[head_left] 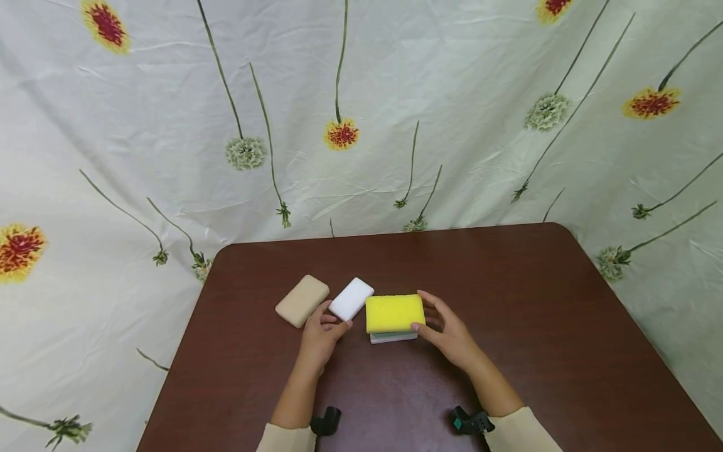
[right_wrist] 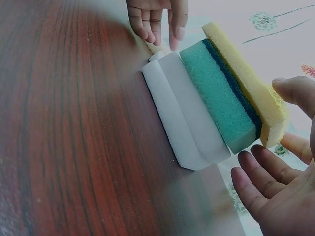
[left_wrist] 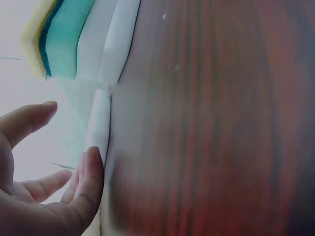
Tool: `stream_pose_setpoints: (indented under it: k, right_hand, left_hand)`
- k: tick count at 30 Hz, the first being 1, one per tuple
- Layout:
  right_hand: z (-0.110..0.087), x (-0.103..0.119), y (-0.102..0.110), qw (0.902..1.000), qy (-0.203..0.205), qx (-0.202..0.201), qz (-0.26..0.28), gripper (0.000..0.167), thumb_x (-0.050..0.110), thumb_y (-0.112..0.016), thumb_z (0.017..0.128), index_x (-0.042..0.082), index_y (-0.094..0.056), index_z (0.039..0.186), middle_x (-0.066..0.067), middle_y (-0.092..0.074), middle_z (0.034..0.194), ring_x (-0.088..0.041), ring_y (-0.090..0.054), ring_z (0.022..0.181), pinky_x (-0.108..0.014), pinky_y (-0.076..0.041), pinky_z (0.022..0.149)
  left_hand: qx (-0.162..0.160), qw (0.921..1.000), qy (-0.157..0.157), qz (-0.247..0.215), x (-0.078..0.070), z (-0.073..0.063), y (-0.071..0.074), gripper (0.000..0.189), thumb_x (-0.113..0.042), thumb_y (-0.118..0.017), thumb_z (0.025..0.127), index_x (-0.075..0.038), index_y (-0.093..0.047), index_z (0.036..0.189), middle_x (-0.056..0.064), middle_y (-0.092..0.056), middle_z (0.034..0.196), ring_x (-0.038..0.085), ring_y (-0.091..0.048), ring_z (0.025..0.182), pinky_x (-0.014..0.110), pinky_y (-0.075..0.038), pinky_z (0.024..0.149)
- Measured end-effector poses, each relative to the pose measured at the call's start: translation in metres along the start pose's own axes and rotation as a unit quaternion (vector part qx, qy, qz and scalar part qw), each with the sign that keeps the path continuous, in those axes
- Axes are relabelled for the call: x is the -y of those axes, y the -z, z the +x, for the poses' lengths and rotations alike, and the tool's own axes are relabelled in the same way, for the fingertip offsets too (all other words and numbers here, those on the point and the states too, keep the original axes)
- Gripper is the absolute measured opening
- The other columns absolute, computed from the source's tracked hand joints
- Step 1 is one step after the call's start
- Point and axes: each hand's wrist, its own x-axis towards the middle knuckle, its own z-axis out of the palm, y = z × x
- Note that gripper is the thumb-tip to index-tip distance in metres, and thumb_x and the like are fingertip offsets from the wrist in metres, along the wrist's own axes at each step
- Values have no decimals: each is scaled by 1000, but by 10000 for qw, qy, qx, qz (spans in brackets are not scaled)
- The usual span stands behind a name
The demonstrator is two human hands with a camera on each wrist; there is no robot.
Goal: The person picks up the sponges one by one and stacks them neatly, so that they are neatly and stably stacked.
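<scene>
A yellow sponge (head_left: 394, 313) tops a stack near the middle of the table. Under it the right wrist view shows a dark blue-green layer (right_wrist: 234, 88), a green sponge (right_wrist: 216, 98) and two white blocks (right_wrist: 172, 115). My right hand (head_left: 452, 336) is at the stack's right end, thumb and index finger spread at the yellow sponge's corners. Its other fingers (right_wrist: 261, 179) extend below them. Left of the stack, my left hand (head_left: 321, 339) lies with thumb and fingers parted at the near end of a loose white block (head_left: 351, 299). A beige block (head_left: 302, 301) sits just beyond its fingers.
The dark brown wooden table (head_left: 508, 282) has rounded far corners. Behind it hangs a white cloth (head_left: 480, 75) printed with flowers. Each wrist wears a black strap, the left strap (head_left: 326, 421) and the right strap (head_left: 471, 421), below long cream sleeves.
</scene>
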Motion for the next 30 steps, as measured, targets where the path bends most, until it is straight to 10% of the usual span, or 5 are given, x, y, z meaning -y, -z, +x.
stream_pose_setpoints:
  k: [30]
  right_hand:
    - [1, 1, -1, 9999, -83, -44, -50, 70, 28, -75, 93, 29, -39, 154, -7, -46, 154, -32, -52, 134, -49, -48, 107]
  left_hand:
    - [107, 9976, 120, 676, 0, 22, 7, 81, -15, -85, 81, -3, -44, 149, 5, -53, 80, 14, -47, 54, 26, -41, 49]
